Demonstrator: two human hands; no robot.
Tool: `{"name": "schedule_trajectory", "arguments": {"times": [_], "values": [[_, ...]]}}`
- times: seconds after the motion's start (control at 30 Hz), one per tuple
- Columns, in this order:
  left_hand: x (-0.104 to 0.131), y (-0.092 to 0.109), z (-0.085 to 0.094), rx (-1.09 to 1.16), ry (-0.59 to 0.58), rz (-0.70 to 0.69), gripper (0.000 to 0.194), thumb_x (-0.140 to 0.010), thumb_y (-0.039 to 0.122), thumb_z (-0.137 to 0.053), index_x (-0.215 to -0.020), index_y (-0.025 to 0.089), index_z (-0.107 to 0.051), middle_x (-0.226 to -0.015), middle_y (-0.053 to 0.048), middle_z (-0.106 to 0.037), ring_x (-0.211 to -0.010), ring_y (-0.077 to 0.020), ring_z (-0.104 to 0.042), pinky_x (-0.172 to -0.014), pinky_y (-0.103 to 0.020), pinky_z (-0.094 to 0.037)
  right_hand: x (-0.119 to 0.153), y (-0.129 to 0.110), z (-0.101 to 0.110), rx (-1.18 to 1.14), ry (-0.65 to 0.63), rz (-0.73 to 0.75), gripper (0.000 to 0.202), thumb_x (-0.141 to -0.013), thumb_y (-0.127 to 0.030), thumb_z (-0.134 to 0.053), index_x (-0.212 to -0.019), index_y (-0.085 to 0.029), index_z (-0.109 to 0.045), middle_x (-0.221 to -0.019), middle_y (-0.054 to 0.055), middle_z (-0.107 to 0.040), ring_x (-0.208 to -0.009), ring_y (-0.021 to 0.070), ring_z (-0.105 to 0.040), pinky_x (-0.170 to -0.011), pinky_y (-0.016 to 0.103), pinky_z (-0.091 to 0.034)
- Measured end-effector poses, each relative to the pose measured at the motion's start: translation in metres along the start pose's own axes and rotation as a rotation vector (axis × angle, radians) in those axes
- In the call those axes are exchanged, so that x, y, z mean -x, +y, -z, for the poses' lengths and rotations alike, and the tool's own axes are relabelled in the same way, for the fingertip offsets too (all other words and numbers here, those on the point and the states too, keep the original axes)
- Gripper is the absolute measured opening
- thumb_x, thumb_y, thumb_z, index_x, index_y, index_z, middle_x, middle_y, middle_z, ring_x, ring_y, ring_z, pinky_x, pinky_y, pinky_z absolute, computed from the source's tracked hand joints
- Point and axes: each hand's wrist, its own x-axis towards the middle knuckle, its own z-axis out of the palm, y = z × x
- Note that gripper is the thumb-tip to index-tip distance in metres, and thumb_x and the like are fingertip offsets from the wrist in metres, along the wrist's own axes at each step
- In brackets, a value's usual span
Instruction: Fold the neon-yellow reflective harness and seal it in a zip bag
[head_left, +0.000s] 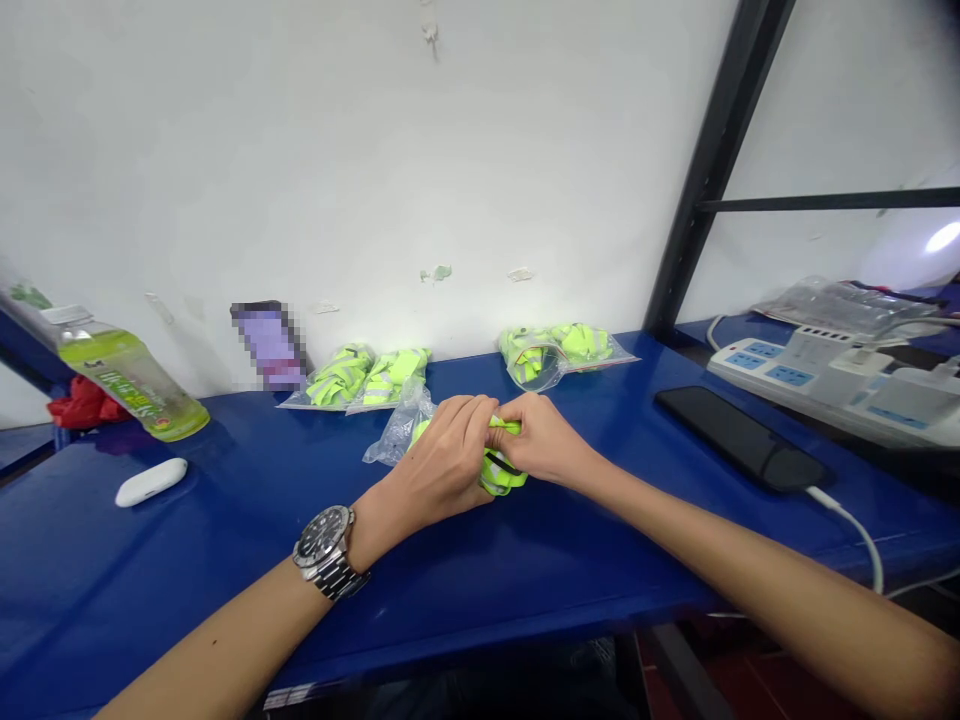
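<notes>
My left hand (450, 450), with a metal watch (326, 550) on its wrist, curls over a bundle of neon-yellow reflective straps (502, 475). From the other side my right hand (540, 435) pinches the same bundle near its top. Silver strips and a dark band show on the part below my fingers; the rest is covered by my hands. A crumpled clear plastic bag (401, 425) lies just behind my left hand. Farther back, clear bags of similar yellow bundles rest by the wall: two at the left (341, 378) and a pair at the right (559, 350).
On the blue table (450, 600), a green drink bottle (139, 380) and white earbud case (151, 482) sit left. A phone (270, 345) leans on the wall. At right are a black phone (739, 435) with a cable and a white power strip (832, 375).
</notes>
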Motion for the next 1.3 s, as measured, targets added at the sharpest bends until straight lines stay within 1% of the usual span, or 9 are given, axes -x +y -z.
{"name": "schedule_trajectory", "arguments": {"times": [0.1,0.23,0.3,0.5,0.77,0.9,1.0,1.17,1.3], "values": [[0.000,-0.001,0.002,0.019,-0.005,0.006,0.060,-0.073,0.022,-0.057,-0.126,0.006,-0.036,-0.112,-0.020,-0.057,-0.108,-0.0329,-0.054,-0.091,-0.047,-0.048,-0.001,0.001,0.011,-0.024,-0.058,0.029,0.031,-0.076,-0.030,-0.058,-0.052,-0.015,-0.045,-0.053,-0.005,-0.030,-0.054,0.0077,-0.027,-0.048,0.022,-0.021],[-0.003,-0.001,0.010,0.012,-0.049,-0.050,0.065,-0.074,0.034,-0.059,-0.127,0.004,-0.036,-0.113,-0.021,-0.057,-0.104,-0.0344,-0.057,-0.087,-0.049,-0.050,-0.001,0.004,0.037,-0.427,-0.564,0.036,0.022,-0.083,-0.035,-0.057,-0.082,-0.014,-0.058,-0.076,0.001,-0.056,-0.065,0.0106,-0.048,-0.057,0.021,-0.040],[-0.005,0.000,0.013,0.004,-0.053,-0.073,0.063,-0.076,0.037,-0.058,-0.125,0.004,-0.038,-0.111,-0.021,-0.059,-0.101,-0.0335,-0.059,-0.086,-0.048,-0.050,0.000,0.004,0.045,-0.493,-0.664,-0.007,0.022,-0.083,-0.036,-0.057,-0.088,-0.015,-0.058,-0.081,0.002,-0.059,-0.066,0.0109,-0.052,-0.057,0.021,-0.044],[-0.004,0.006,0.010,-0.038,-0.067,-0.043,0.063,-0.077,0.033,-0.060,-0.125,-0.001,-0.038,-0.110,-0.022,-0.058,-0.104,-0.0342,-0.056,-0.090,-0.047,-0.049,0.006,-0.004,0.026,-0.430,-0.434,-0.076,0.010,-0.076,-0.021,-0.052,-0.068,-0.016,-0.052,-0.057,-0.004,-0.052,-0.046,0.0094,-0.051,-0.042,0.019,-0.041],[0.001,-0.002,0.000,-0.004,-0.015,-0.032,0.071,-0.075,0.026,-0.061,-0.134,0.002,-0.030,-0.121,-0.024,-0.052,-0.116,-0.0364,-0.050,-0.098,-0.051,-0.045,0.006,-0.013,-0.003,0.052,0.030,-0.098,0.015,-0.071,-0.016,-0.052,-0.057,-0.018,-0.050,-0.046,0.000,-0.052,-0.039,0.0126,-0.054,-0.042,0.022,-0.037],[0.001,-0.006,0.004,0.091,-0.025,-0.010,0.075,-0.073,0.029,-0.063,-0.136,0.007,-0.028,-0.124,-0.022,-0.052,-0.117,-0.0351,-0.050,-0.096,-0.052,-0.046,0.001,-0.009,0.026,-0.212,-0.369,-0.046,0.011,-0.077,-0.026,-0.057,-0.074,-0.015,-0.059,-0.069,0.002,-0.063,-0.056,0.0146,-0.062,-0.051,0.023,-0.048],[0.002,-0.009,0.011,0.181,-0.099,0.017,0.083,-0.066,0.032,-0.069,-0.135,0.010,-0.029,-0.123,-0.020,-0.052,-0.115,-0.0337,-0.052,-0.092,-0.049,-0.050,-0.001,0.002,0.048,-0.347,-0.655,0.148,0.045,-0.066,-0.025,-0.075,-0.107,-0.016,-0.058,-0.104,0.005,-0.064,-0.093,0.0190,-0.062,-0.076,0.028,-0.053],[0.004,-0.010,0.017,0.258,-0.134,0.099,0.085,-0.061,0.030,-0.071,-0.134,0.015,-0.031,-0.122,-0.016,-0.054,-0.112,-0.0308,-0.055,-0.088,-0.044,-0.053,0.003,0.009,0.038,-0.526,-0.625,-0.023,0.049,-0.071,-0.016,-0.067,-0.117,-0.018,-0.051,-0.108,0.006,-0.062,-0.091,0.0202,-0.065,-0.072,0.032,-0.057],[0.004,-0.004,0.012,0.180,-0.027,0.081,0.078,-0.065,0.027,-0.066,-0.133,0.012,-0.032,-0.122,-0.019,-0.053,-0.115,-0.0326,-0.053,-0.093,-0.048,-0.050,0.006,0.003,0.014,-0.438,-0.413,-0.024,0.031,-0.065,-0.005,-0.055,-0.093,-0.017,-0.055,-0.085,0.001,-0.066,-0.071,0.0178,-0.066,-0.058,0.026,-0.054]]}}
